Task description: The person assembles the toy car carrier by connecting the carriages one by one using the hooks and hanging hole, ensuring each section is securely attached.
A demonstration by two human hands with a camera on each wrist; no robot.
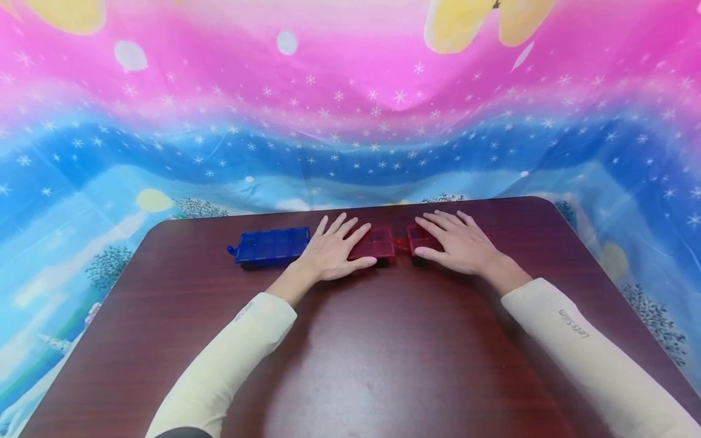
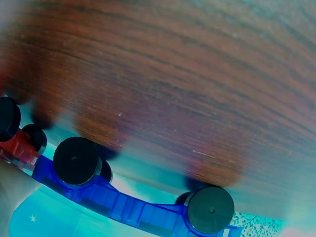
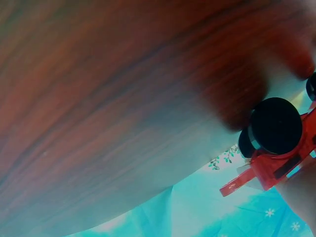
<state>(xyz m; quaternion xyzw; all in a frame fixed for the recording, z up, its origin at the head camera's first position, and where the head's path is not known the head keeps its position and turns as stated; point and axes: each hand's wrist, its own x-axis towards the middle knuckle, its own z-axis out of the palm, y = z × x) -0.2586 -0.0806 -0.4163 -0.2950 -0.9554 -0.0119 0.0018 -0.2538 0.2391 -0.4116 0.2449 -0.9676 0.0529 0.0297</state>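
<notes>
A line of toy wagon bases stands on black wheels: a translucent blue wagon point(image 1: 272, 246) at left, a red wagon point(image 1: 385, 242) in the middle and another red wagon point(image 1: 420, 239) at right. My left hand point(image 1: 331, 252), fingers spread, lies over the left part of the middle wagon, hiding where it meets the blue one. My right hand point(image 1: 460, 246) is spread over the right-hand wagon and covers most of it. In the left wrist view the blue wagon point(image 2: 143, 212) adjoins a red part point(image 2: 22, 148). A red end tab point(image 3: 237, 183) shows in the right wrist view.
The wagons stand toward the far edge of a dark reddish wooden table point(image 1: 350, 365) with rounded corners. Behind and beside it hangs a pink and blue cloth point(image 1: 350, 121) printed with snowflakes. A small blue hook point(image 1: 232, 249) sticks out from the blue wagon's left end.
</notes>
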